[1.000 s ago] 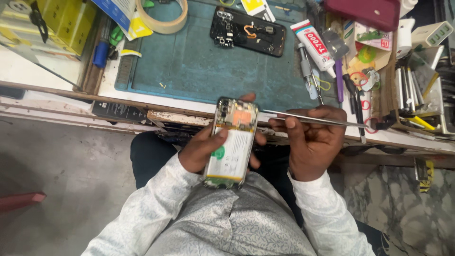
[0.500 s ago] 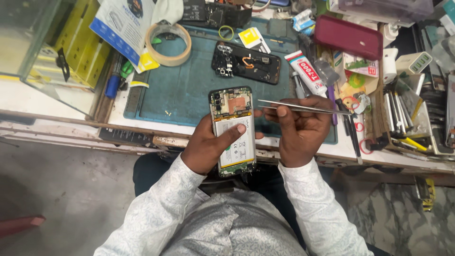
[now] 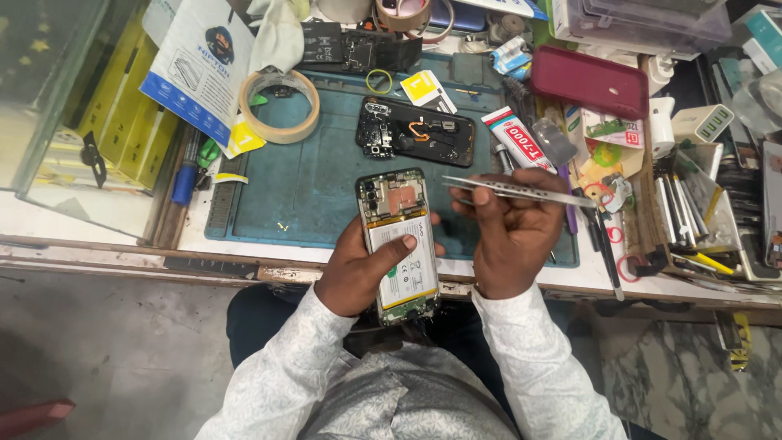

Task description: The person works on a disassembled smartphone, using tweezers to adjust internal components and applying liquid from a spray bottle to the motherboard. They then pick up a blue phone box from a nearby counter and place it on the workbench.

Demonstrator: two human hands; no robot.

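Cluttered repair bench with teal mat; left hand grips an opened smartphone, right hand pinches tweezers.

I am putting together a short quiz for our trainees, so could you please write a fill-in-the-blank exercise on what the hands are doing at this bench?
1. The left hand holds an opened phone with its ____ cover removed.
2. The right hand holds metal ____ with the tips pointing toward the phone.
3. The work mat under the hands is ____ in colour.
4. The roll of tape lies to the ____ of the dark phone back.

Missing words: back; tweezers; teal; left
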